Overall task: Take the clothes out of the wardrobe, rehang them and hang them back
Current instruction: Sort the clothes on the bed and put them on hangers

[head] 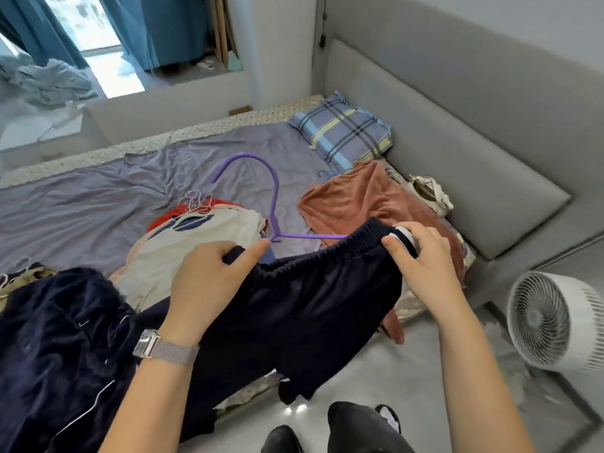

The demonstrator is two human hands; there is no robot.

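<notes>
Bedroom, bed [98, 197] under grey sheet, clothes spread across it.
Plaid pillow [341, 132] at 1 o'clock; rust top [356, 194] just below it; cream garment pile [196, 243] centre-left; dark jacket [58, 338] at 8 o'clock; white fan [555, 322] on floor at 4 o'clock. Navy shorts [310, 299] held mid-frame over bed edge, on purple hanger [276, 197]. Left hand [209, 279] grips waistband's left end; right hand [421, 259] pinches right end, fingers curled.

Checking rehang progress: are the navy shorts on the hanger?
Partly: purple hanger arm enters navy shorts waistband; both hands grip it.
</notes>
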